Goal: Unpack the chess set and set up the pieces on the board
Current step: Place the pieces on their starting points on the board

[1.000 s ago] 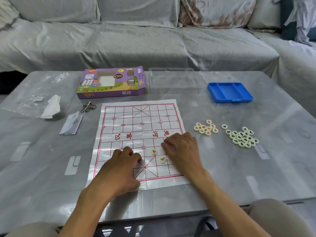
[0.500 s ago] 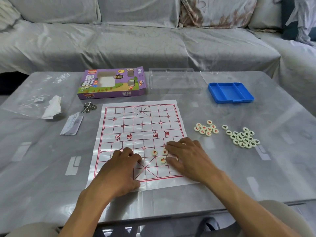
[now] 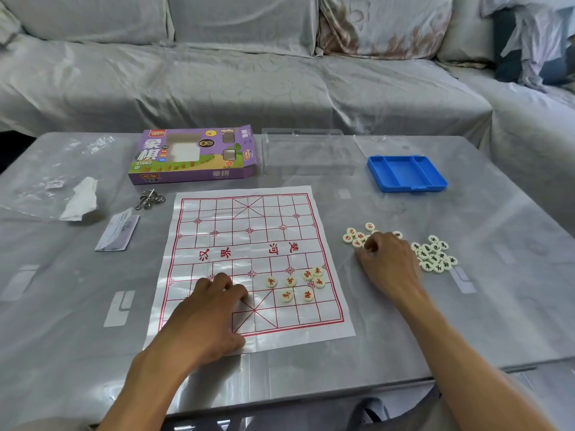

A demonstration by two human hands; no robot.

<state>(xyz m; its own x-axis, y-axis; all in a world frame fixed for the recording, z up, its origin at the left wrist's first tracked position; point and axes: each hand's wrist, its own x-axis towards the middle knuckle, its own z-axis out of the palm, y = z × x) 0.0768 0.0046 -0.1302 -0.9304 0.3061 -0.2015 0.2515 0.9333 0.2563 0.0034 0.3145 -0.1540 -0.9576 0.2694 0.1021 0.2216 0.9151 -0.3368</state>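
On the grey table (image 3: 466,290), the paper board (image 3: 249,262) lies flat in front of the person, red grid up. The left hand (image 3: 208,315) rests on the board's near-left part, fingers curled under with the knuckles down on the sheet, holding nothing that shows. Seven red-marked pieces on the board (image 3: 297,283) sit loosely bunched at its near-right area, not lined up on the points. Off to the right of the board, the right hand (image 3: 385,262) is down at the pile of red pieces (image 3: 357,237), fingertips curled in over the pile's near edge; whether they pinch a piece there, I cannot tell. Just right of that hand lies the pile of dark-marked pieces (image 3: 435,256), partly covered by it. Farther back sits the blue tray (image 3: 406,173), with the clear plastic lid (image 3: 306,154) and the purple box (image 3: 193,155) to its left. A crumpled tissue (image 3: 79,202), a folded leaflet (image 3: 117,232) and a metal ring puzzle (image 3: 149,199) lie on the left.
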